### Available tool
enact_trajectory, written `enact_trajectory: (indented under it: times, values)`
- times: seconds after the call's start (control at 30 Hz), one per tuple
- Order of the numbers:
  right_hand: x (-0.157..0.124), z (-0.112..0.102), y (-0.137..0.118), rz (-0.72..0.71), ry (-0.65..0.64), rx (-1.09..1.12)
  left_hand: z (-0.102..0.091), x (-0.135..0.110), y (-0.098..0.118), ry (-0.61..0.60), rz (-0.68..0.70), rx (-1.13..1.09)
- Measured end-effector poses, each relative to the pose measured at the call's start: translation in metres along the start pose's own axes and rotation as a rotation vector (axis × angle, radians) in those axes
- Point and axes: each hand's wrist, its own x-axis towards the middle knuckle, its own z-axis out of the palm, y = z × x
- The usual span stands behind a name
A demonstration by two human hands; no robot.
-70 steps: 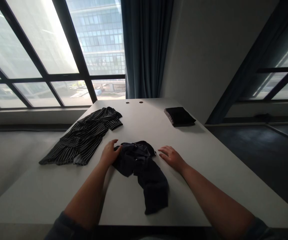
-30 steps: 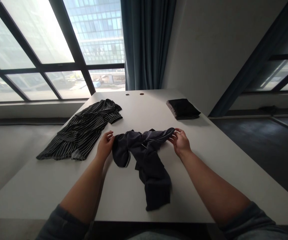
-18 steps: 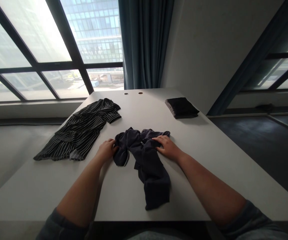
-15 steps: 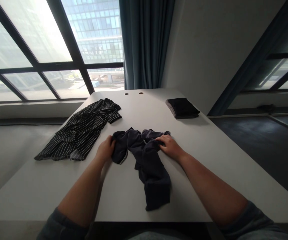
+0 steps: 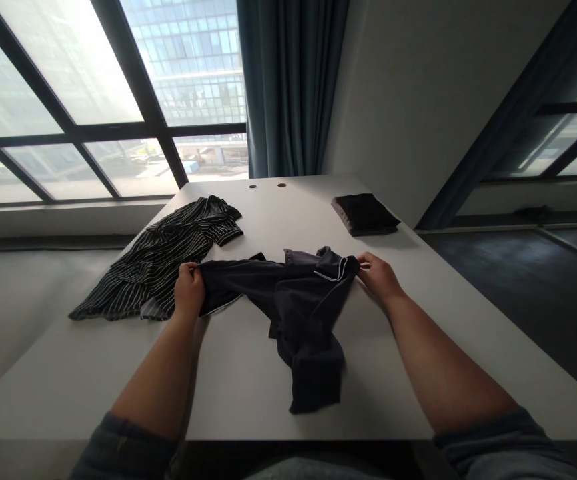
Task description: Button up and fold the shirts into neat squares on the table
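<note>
A crumpled dark navy shirt with white piping (image 5: 303,313) lies in the middle of the white table (image 5: 248,393), its lower part bunched towards me. My left hand (image 5: 189,290) is shut on the shirt's left edge, close to the striped garment. My right hand (image 5: 378,277) pinches the far right corner near the piped edge. Between my hands the cloth is pulled out wide. A black garment with thin white stripes (image 5: 161,260) lies rumpled on the table's left side, just beyond my left hand.
A folded black garment (image 5: 365,215) sits at the table's far right. Two small round holes (image 5: 267,186) mark the far end of the table. Large windows and a dark blue curtain (image 5: 291,87) stand behind it, and a dark floor lies to the right.
My hands have moved apart and taken hold of the shirt's two sides. The shirt's upper part is now spread wide across the table, no longer bunched. The other garments have stayed in place.
</note>
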Motion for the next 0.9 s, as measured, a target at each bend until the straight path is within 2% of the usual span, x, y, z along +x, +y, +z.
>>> enact_trajectory:
  times: [0.1, 0.17, 0.27, 0.3, 0.33, 0.4, 0.47, 0.5, 0.6, 0.7, 0.9]
  values:
    - [0.007, -0.010, 0.013, -0.009, -0.036, -0.085, 0.003, 0.000, 0.000, -0.028, 0.041, 0.003]
    - [0.009, -0.014, 0.011, -0.012, 0.025, -0.113, 0.003, -0.003, 0.004, -0.027, 0.147, 0.038]
    - [0.005, -0.016, -0.013, -0.137, 0.215, -0.104, 0.002, -0.012, 0.017, 0.008, 0.357, 0.144]
    - [0.002, -0.016, -0.024, -0.210, 0.229, -0.094, 0.002, -0.017, 0.023, -0.016, 0.402, 0.169]
    - [-0.002, -0.015, -0.035, -0.280, 0.187, -0.087, 0.001, -0.021, 0.028, -0.071, 0.427, 0.185]
    - [-0.010, -0.011, -0.052, -0.376, -0.027, -0.104, 0.002, -0.030, 0.036, -0.254, 0.441, 0.213]
    - [-0.017, -0.003, -0.059, -0.389, -0.255, -0.182, 0.005, -0.037, 0.040, -0.430, 0.438, 0.271]
    - [-0.019, 0.001, -0.059, -0.367, -0.327, -0.235, 0.007, -0.039, 0.040, -0.488, 0.441, 0.316]
    - [-0.019, 0.013, -0.048, -0.263, -0.374, -0.356, 0.013, -0.042, 0.034, -0.558, 0.464, 0.460]
    - [-0.012, 0.015, -0.034, -0.155, -0.285, -0.360, 0.016, -0.039, 0.028, -0.590, 0.475, 0.552]
    - [0.009, -0.007, 0.001, 0.137, 0.172, -0.397, 0.017, -0.034, 0.022, -0.638, 0.436, 0.590]
